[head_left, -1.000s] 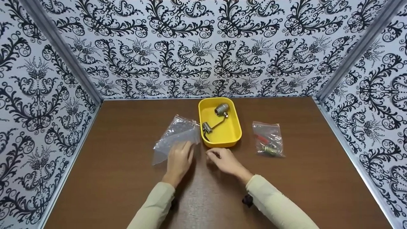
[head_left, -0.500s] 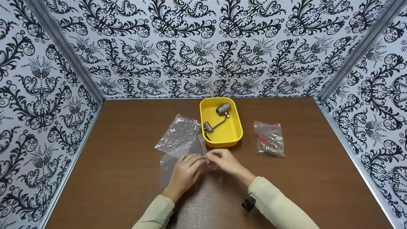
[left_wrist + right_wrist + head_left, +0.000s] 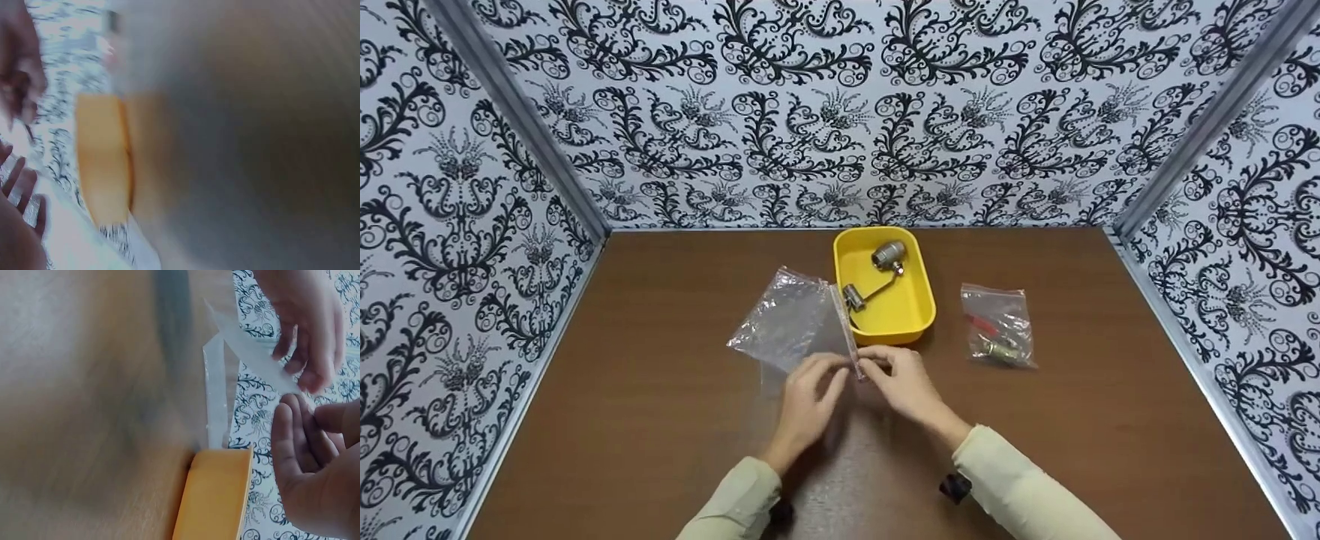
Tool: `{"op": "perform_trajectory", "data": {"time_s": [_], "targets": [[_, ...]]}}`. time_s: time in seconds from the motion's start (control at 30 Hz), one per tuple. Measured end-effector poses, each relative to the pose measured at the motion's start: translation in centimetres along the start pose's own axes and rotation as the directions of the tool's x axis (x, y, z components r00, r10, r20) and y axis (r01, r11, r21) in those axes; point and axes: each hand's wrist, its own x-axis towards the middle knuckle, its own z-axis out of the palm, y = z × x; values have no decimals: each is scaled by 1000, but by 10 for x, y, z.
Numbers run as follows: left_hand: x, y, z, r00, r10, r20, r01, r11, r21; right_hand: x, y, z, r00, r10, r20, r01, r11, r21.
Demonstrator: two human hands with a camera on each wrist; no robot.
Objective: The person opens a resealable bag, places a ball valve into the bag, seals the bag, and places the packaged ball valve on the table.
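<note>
Both hands work at the top strip of a clear zip bag (image 3: 844, 322), which hangs in front of the yellow bin. My right hand (image 3: 906, 384) pinches the near end of the strip between thumb and fingers. Close beside it, my left hand (image 3: 808, 401) pinches the bag just left of the strip. The right wrist view has the held bag (image 3: 253, 357) stretched between the left hand (image 3: 312, 326) above and the right hand (image 3: 320, 461) below. A second clear zip bag (image 3: 780, 311) lies flat behind, partly overlapped by the held one.
The yellow bin (image 3: 924, 300) holds a grey metal cylinder (image 3: 889, 256) and a thin rod with a small metal fitting (image 3: 853, 297). To its right lies a zip bag (image 3: 997, 324) with a red piece and brassy metal parts. Patterned walls enclose the brown table (image 3: 660, 300).
The held bag has been pulled across to the right and its strip now stands up between the hands. My left hand has come closer to the right, which pinches the strip's end.
</note>
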Motion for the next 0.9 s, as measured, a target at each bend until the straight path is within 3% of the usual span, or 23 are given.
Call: {"op": "perform_trajectory", "data": {"time_s": [0.07,0.13,0.37,0.47,0.7,0.9], "targets": [[5,9,2,990,-138,24,140,982,-124,-3,0,1,1000,-13,-19,13,1000,2],[9,16,5,974,-221,57,227,959,-169,-6,0,2,999,-30,-35,29,999,-21],[15,23,14,930,-351,110,365,915,-170,-17,3,2,997,-62,-49,54,986,-160],[16,21,16,922,-366,126,383,911,-156,-18,4,1,996,-67,-53,56,981,-184],[15,19,16,931,-339,137,356,926,-125,-15,6,3,994,-69,-87,50,979,-196],[13,23,16,920,-338,197,352,935,-37,-15,7,5,996,-9,-91,-1,994,-109]]}}
